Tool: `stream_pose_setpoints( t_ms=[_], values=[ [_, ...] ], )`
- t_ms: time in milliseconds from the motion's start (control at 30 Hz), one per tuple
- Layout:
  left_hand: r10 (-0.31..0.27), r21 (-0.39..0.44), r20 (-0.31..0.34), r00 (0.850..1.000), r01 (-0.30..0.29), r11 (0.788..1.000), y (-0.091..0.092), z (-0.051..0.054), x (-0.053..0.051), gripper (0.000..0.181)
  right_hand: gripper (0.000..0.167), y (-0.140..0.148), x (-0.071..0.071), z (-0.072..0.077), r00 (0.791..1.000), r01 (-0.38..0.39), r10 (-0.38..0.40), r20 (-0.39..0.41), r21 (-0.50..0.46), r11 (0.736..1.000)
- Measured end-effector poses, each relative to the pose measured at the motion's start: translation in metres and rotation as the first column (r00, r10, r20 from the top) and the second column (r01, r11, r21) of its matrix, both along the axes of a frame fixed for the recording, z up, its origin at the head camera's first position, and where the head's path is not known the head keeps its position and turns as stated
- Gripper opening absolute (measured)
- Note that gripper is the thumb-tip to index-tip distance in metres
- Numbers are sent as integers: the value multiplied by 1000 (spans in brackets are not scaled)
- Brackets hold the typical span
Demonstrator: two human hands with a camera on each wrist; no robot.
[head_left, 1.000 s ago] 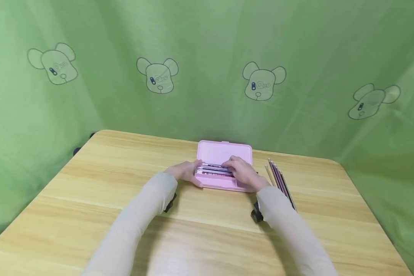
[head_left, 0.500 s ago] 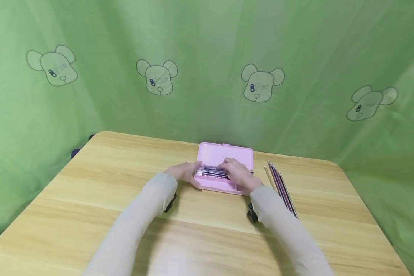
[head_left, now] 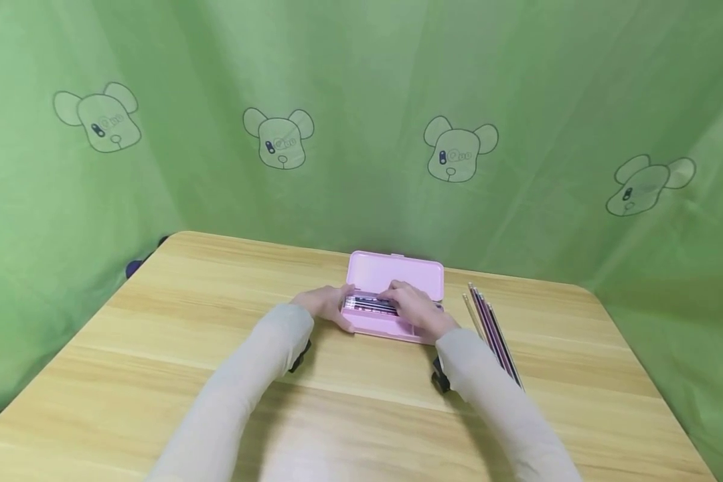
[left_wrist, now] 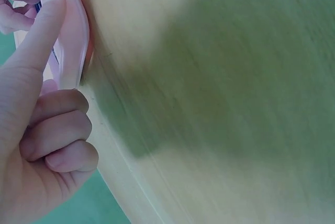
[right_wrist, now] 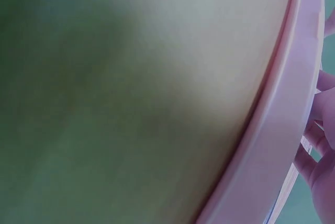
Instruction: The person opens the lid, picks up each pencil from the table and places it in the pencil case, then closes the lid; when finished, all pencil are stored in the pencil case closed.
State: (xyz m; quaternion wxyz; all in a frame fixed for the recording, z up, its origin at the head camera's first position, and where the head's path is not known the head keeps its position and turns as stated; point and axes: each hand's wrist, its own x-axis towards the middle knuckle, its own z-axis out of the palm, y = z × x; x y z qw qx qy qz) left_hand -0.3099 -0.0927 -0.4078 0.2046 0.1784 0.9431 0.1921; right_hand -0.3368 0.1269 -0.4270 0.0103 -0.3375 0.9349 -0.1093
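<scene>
A pink pencil case point(head_left: 391, 274) lies with its lid up near the table's back edge, and several pencils point(head_left: 370, 305) lie in its rear compartment. My left hand point(head_left: 325, 302) grips the case's left end, its thumb on the front wall; in the left wrist view, the other fingers of this hand point(left_wrist: 57, 124) are curled beside the case's end point(left_wrist: 73, 35). Over the pencils, my right hand point(head_left: 418, 308) has its fingers bent down and pinches at them, fingertips partly hidden. The right wrist view shows the case's wall point(right_wrist: 282, 103) in front of my right hand's fingers point(right_wrist: 318, 135).
To the right of the case several more pencils point(head_left: 492, 331) lie loose on the wooden table point(head_left: 361, 415), partly behind my right sleeve. A green curtain point(head_left: 361, 201) with printed bear heads hangs behind and beside the table.
My right hand has shifted left along the pencils and sits deeper over the compartment. A pencil end that stuck out at the case's right is lower. My left hand keeps its grip.
</scene>
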Motion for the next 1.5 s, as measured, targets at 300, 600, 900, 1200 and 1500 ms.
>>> stream_pose_setpoints(
  t_ms=[300, 600, 900, 1200, 1500],
  values=[
    [-10, 3, -18, 1000, 10, 1000, 1, 1, 1, 102, 29, 6, 3, 2, 1000, -4, 4, 2, -80, 997],
    [-2, 12, -13, 1000, 2, 1000, 0, 0, 0, 103, 24, 29, -3, 5, 998, -62, 54, -42, -213, 975],
    [-3, 13, -10, 1000, 3, 1000, 0, 0, 2, 103, 28, 66, 1, 12, 998, 57, -44, 55, -271, 961],
    [-6, -9, -16, 1000, 6, 1000, 1, -1, 1, 103, 30, 106, 12, 12, 997, 76, -66, 43, -293, 953],
    [-1, 11, -5, 1000, 1, 1000, 0, -1, 1, 103, 32, 144, 18, 12, 990, 136, -124, 62, -262, 955]
  ],
)
